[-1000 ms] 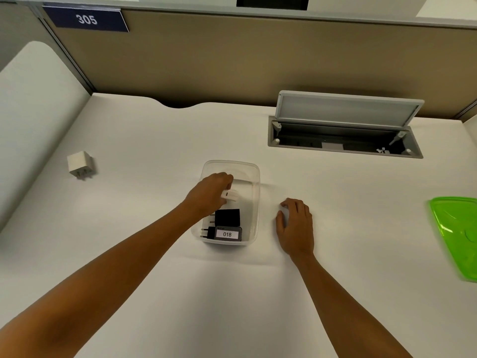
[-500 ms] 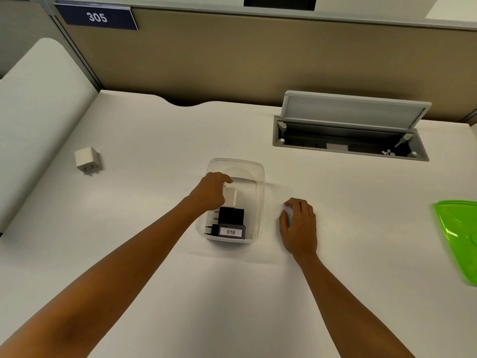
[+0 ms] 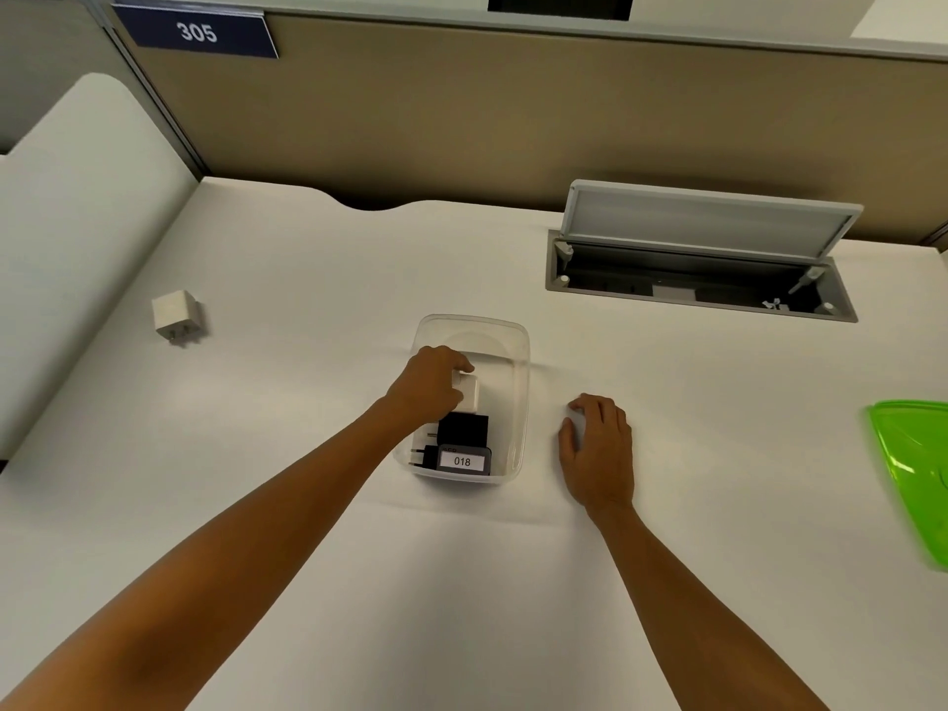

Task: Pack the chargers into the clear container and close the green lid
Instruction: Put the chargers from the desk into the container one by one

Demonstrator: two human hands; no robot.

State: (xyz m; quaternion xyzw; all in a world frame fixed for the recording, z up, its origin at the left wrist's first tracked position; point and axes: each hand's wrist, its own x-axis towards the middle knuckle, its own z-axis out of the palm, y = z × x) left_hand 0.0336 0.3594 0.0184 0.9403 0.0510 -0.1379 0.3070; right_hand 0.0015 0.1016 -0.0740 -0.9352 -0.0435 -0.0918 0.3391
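The clear container [image 3: 519,372] stands open at the desk's middle. Inside it my left hand [image 3: 428,384] grips a white charger [image 3: 469,395], held low against the container's left side. Two black chargers lie at the near end: a square one [image 3: 461,429] and one [image 3: 428,456] behind a label reading 018. Another white charger [image 3: 174,315] rests on the desk far to the left. My right hand [image 3: 597,446] lies flat on the desk just right of the container, holding nothing. The green lid [image 3: 913,479] sits at the right edge, partly cut off.
An open grey cable hatch [image 3: 703,264] with its flap raised is set into the desk behind and right of the container. A beige partition wall runs along the back, with a blue sign reading 305. A white side panel rises on the left.
My left hand has lowered the white charger deeper into the container, turning it upright beside the black ones. The right hand has stayed flat on the desk.
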